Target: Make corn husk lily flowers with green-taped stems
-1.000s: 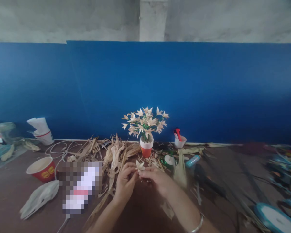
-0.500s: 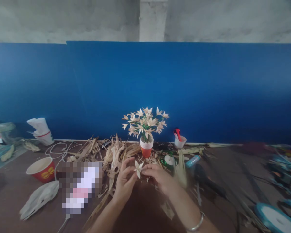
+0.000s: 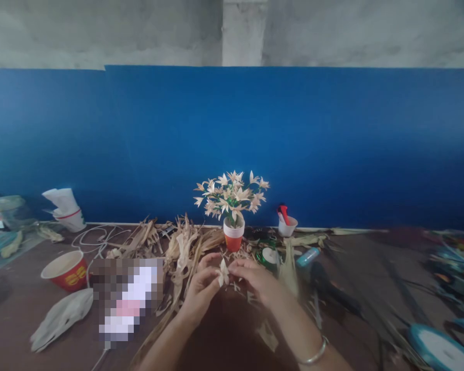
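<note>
My left hand (image 3: 200, 291) and my right hand (image 3: 260, 282) meet over the brown table, both pinching a small pale husk flower (image 3: 223, 273) between their fingertips. The flower's petals stand up between the two thumbs. Just behind the hands stands an orange and white pot (image 3: 233, 235) holding a bunch of the same pale flowers (image 3: 232, 195). Dried corn husks (image 3: 181, 245) lie in a heap to the left of the pot. A silver bangle (image 3: 313, 355) is on my right wrist.
A red paper cup (image 3: 65, 269) and a grey mask (image 3: 61, 317) lie at the left, stacked white cups (image 3: 66, 207) behind them. A green tape roll (image 3: 268, 255), a small white cup with a red tool (image 3: 286, 221) and ribbon spools (image 3: 441, 348) lie to the right. A blue wall (image 3: 332, 139) backs the table.
The hands have turned the small flower and drawn it slightly lower, its petals now closed up more between the fingertips. Everything else on the table is unchanged.
</note>
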### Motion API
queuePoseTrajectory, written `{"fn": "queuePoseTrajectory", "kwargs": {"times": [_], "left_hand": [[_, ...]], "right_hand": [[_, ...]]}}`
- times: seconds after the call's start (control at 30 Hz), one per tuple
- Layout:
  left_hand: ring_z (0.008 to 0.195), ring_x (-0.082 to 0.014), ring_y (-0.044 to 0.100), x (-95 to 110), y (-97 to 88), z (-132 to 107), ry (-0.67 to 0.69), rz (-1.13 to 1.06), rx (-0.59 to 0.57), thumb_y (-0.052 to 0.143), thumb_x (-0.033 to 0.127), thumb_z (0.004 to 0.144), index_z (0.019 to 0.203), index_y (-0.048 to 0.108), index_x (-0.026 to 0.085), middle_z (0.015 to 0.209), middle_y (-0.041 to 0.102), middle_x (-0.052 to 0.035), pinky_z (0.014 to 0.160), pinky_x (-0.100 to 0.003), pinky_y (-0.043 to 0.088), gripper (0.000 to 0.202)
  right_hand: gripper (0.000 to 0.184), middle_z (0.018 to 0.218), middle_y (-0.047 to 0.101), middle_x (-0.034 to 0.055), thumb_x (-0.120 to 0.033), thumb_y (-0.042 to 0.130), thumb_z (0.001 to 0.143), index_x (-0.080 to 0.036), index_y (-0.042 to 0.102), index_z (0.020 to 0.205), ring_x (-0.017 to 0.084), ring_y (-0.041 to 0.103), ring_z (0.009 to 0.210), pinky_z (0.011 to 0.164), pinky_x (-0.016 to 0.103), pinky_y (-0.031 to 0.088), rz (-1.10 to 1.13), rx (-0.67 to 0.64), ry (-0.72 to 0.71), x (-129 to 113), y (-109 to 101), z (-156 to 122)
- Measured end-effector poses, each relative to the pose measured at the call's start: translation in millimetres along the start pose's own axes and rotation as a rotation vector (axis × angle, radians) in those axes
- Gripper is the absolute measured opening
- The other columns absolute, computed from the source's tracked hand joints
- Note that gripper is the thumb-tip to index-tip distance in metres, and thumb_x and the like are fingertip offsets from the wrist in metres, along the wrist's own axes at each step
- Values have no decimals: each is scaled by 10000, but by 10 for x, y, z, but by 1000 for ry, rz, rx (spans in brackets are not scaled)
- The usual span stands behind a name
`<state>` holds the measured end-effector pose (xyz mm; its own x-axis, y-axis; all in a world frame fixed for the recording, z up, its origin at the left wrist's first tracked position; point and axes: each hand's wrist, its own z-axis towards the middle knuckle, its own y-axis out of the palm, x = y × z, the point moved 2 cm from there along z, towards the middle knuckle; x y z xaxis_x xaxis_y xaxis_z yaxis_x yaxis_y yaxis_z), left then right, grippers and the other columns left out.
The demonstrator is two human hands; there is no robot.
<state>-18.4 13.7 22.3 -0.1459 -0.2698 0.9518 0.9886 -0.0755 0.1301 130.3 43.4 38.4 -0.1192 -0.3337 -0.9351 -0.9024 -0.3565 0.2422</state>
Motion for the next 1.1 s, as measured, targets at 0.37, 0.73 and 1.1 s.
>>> {"fn": "queuePoseTrajectory", "kwargs": {"times": [0.37, 0.73, 1.1], "left_hand": [[554, -116, 538, -4, 6, -137, -514, -314, -395, 818, 279, 530, 636, 690, 169, 606, 613, -5, 595, -244, 430, 199], [520, -101, 526, -20, 16, -150, -505, -293, -362, 815, 296, 532, 613, 708, 158, 569, 632, -12, 575, -230, 420, 193], [575, -110, 504, 17, 47, -117, -412, -313, -269, 812, 327, 532, 575, 673, 156, 603, 582, -4, 590, -233, 407, 225]], "right_hand": [[146, 663, 634, -12, -293, 683, 662, -180, 726, 744, 100, 495, 595, 591, 225, 371, -203, -269, -43, -195, 61, -166], [225, 697, 627, -11, -392, 659, 716, -171, 700, 734, 103, 504, 641, 641, 232, 367, -242, -336, -92, -251, 85, -220], [195, 668, 591, -24, -365, 687, 671, -183, 666, 735, 86, 483, 574, 551, 210, 347, -106, -64, -130, -58, 54, -15]]}}
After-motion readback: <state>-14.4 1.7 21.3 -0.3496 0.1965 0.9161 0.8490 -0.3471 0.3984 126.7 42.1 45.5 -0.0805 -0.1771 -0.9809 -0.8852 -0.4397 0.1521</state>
